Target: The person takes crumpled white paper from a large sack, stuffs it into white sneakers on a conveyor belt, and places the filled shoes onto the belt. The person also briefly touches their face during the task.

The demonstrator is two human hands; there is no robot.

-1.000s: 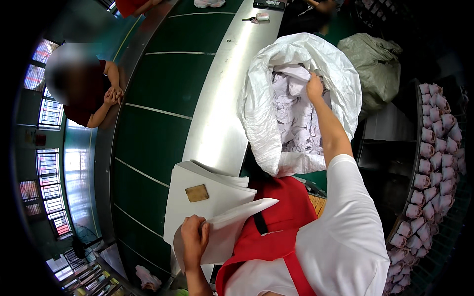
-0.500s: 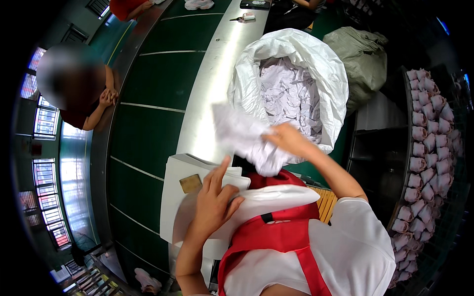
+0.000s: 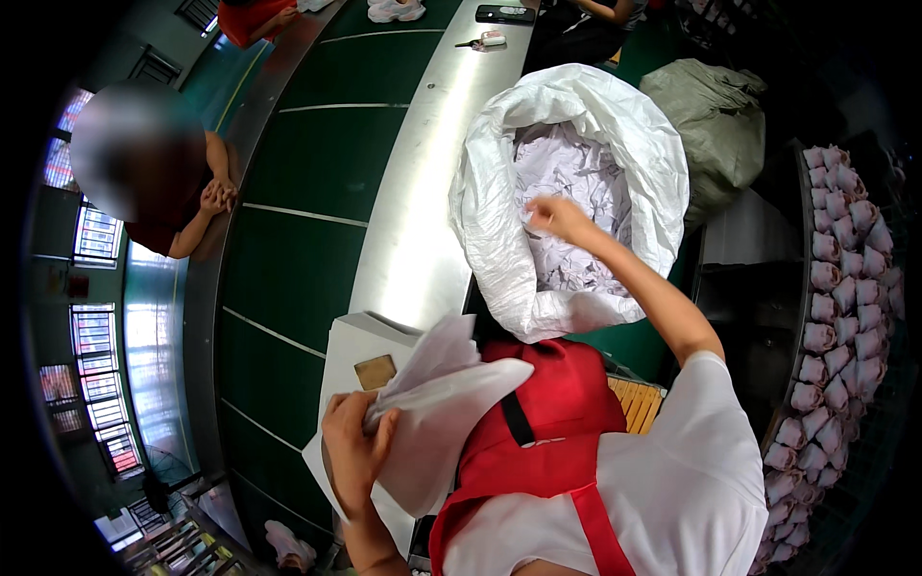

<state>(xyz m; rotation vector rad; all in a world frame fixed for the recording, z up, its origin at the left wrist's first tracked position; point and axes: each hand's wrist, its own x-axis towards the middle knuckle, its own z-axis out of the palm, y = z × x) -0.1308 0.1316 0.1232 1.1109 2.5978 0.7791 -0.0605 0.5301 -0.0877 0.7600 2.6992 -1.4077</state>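
My left hand (image 3: 352,437) is closed around the near edge of some thin white sheets (image 3: 437,403), fingers behind and thumb in front. The sheets fan out toward my red apron (image 3: 552,422). Beneath them is a white block-like surface (image 3: 346,348) with a small brown square piece (image 3: 375,372) on it. My right hand (image 3: 562,221) is over the mouth of a big white woven sack (image 3: 492,278), its fingers curled downward. Crumpled pale paper-like sheets (image 3: 576,264) fill the sack. Whatever the right fingertips pinch, if anything, cannot be made out.
A metal ledge (image 3: 408,221) runs alongside a green belt (image 3: 298,259). Keys (image 3: 488,40) and a dark phone-like object (image 3: 505,14) lie on it. Across the belt sits a person (image 3: 173,211), hands clasped. An olive sack (image 3: 715,125) and a rack of pale wrapped bundles (image 3: 840,317) stand right.
My right hand has moved from beside the sack to over its mouth, without the crumpled sheet it held. My left hand has dropped lower and closed on the white sheets.
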